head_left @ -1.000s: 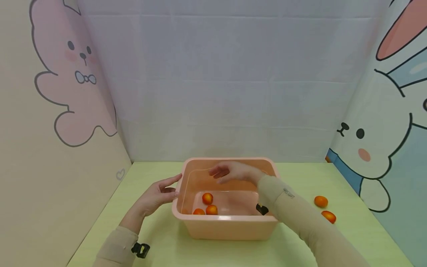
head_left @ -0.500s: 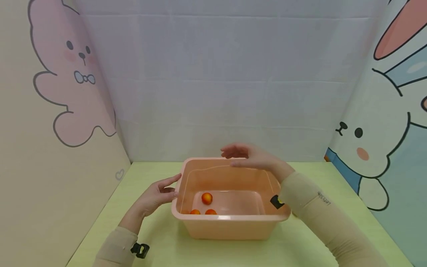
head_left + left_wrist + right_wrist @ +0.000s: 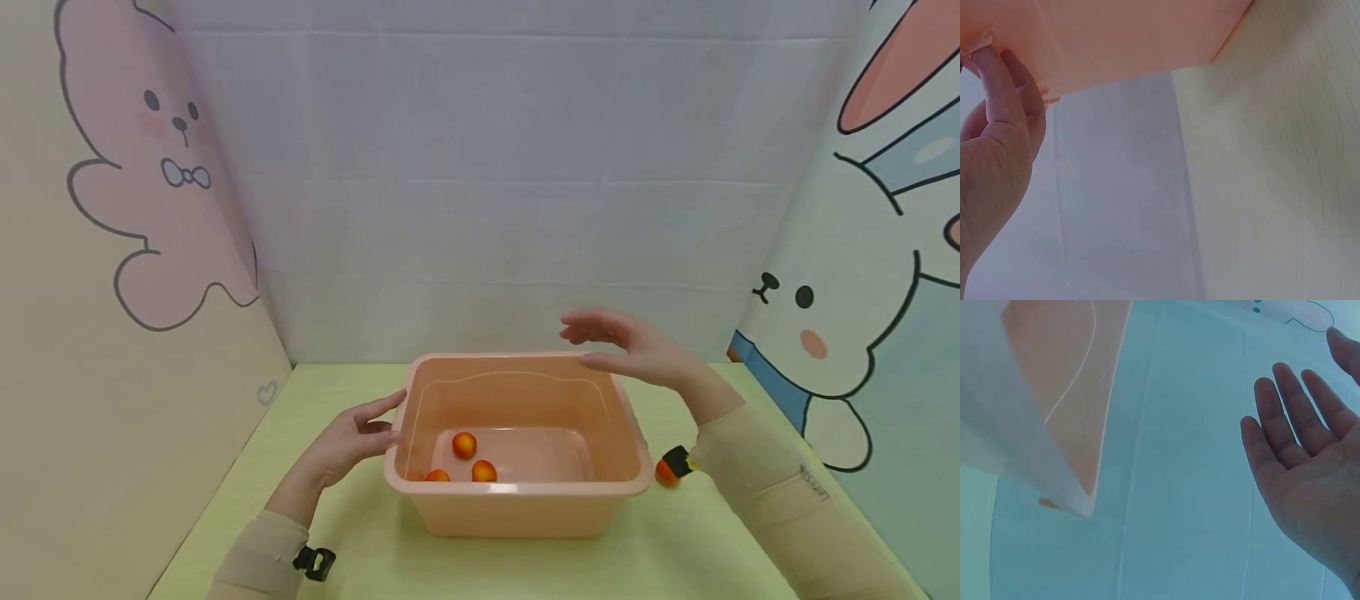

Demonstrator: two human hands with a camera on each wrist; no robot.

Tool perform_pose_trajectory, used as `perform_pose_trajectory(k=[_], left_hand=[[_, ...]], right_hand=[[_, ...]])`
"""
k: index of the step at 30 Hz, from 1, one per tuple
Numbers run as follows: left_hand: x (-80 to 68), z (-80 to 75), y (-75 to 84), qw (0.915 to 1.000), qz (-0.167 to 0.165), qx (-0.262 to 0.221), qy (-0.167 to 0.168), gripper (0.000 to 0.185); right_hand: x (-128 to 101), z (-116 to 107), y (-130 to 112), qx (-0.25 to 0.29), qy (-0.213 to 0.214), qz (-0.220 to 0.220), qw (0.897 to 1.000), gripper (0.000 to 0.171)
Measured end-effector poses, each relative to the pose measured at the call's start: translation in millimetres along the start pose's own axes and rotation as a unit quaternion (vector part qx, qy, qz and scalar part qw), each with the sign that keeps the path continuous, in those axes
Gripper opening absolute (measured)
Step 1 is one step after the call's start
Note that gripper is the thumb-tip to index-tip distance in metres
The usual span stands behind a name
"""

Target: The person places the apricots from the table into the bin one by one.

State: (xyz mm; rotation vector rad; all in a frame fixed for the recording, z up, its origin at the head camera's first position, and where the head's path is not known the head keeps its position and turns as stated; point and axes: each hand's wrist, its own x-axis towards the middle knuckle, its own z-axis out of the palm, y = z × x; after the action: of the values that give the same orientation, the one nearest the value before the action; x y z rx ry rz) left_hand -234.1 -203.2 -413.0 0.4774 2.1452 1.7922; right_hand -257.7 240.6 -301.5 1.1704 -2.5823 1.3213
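Left hand (image 3: 352, 440) rests fingertips on the left rim of the peach tub (image 3: 517, 508) at lower centre, steadying it, while the right hand (image 3: 637, 350), flat-fingered and holding nothing, hovers above its far right corner; three oranges (image 3: 464, 445) lie inside, another orange (image 3: 664, 473) on the table at right

Bright, even light with soft shadows — head view bends at edges, wrist views close and blurry.
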Motion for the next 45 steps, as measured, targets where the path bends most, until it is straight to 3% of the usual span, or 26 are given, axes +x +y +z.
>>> perform_pose_trajectory(k=[10, 25, 36, 45], left_hand=[[1.2, -0.7, -1.5, 0.9999, 0.01, -0.003, -0.007, 0.069], [1.9, -1.7, -1.9, 0.9999, 0.01, -0.003, -0.012, 0.068], [1.2, -1.8, -1.9, 0.9997, 0.013, -0.01, -0.015, 0.069], [1.0, -1.0, -0.3, 0.9996, 0.014, -0.017, -0.017, 0.069]], right_hand=[[-42.9, -9.4, 16.0, -0.046, 0.063, 0.017, 0.997, 0.052], [-111.1, -8.3, 42.4, -0.117, 0.154, 0.085, 0.977, 0.053], [-156.8, 8.0, 69.7, -0.124, 0.214, 0.153, 0.957, 0.053], [-195.5, 25.0, 100.3, -0.094, 0.275, 0.191, 0.938, 0.057]])
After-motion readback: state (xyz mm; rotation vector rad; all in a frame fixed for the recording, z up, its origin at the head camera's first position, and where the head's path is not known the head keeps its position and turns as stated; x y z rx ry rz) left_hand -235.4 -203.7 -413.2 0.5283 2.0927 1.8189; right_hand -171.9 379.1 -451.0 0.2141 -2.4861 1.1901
